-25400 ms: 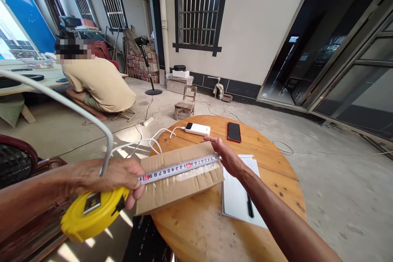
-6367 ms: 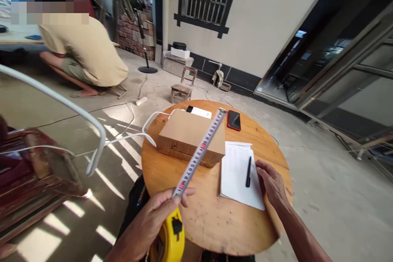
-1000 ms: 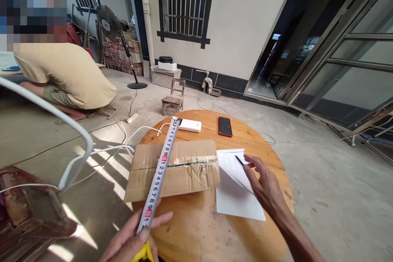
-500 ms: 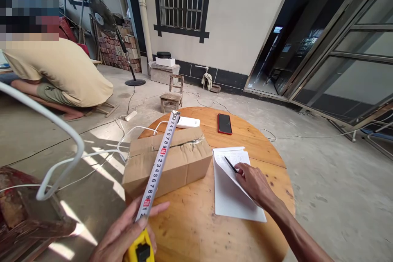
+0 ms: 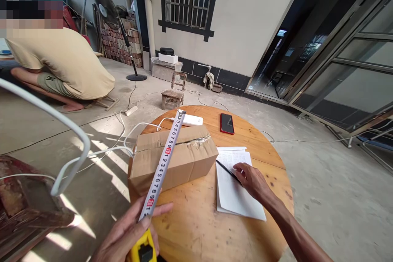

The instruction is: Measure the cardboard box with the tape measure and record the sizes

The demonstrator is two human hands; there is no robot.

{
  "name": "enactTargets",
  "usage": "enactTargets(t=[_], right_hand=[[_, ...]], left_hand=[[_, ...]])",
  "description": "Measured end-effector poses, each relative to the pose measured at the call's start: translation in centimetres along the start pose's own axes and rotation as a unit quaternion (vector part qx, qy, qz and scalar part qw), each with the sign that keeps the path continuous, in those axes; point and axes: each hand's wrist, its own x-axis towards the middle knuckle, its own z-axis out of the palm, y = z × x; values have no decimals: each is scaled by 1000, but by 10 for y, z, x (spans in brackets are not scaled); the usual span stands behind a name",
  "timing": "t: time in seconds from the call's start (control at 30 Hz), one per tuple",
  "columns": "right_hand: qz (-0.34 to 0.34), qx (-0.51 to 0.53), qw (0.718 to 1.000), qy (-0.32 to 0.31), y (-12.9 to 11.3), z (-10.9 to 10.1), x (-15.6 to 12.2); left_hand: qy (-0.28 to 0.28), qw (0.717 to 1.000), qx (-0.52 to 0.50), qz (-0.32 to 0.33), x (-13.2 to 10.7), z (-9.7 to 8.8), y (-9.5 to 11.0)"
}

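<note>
My left hand (image 5: 132, 225) grips a yellow tape measure (image 5: 143, 245), thumb against the blade where it leaves the case. The silver blade (image 5: 160, 170) stretches away over the cardboard box (image 5: 190, 161), its metal hook beyond the box's far edge. Whether the blade touches the box I cannot tell. My right hand (image 5: 250, 178) rests on white sheets of paper (image 5: 236, 200) with small writing near their top. Between its fingers is a black pen (image 5: 227, 170), slanting up to the left and lying close to the paper.
Behind the box lies a white device (image 5: 193, 120) with a white cable. A red-cased phone (image 5: 226, 123) is on the round wooden table (image 5: 190, 229). A thick white tube (image 5: 70, 127) curves in from the left. Beyond are a small chair (image 5: 173, 94), a fan (image 5: 106, 8) and a crouching person (image 5: 67, 61).
The raised sheet under my right hand now lies flatter, and the pen has tipped lower toward the left. My left hand still holds the extended tape measure. The view has shifted slightly.
</note>
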Motion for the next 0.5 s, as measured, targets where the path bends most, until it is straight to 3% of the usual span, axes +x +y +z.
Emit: enactTargets(t=[0.2,0.37,0.5], right_hand=[[-8,40,998,42,-15,-9,1],[-105,137,972,159,-63,-42,25],[-243,133,956,93,-113,-68,67]], left_hand=[[-3,1000,14,-11,-11,0,13],[-12,1000,5,-21,-13,1,9],[-7,1000,11,-22,-15,2,0]])
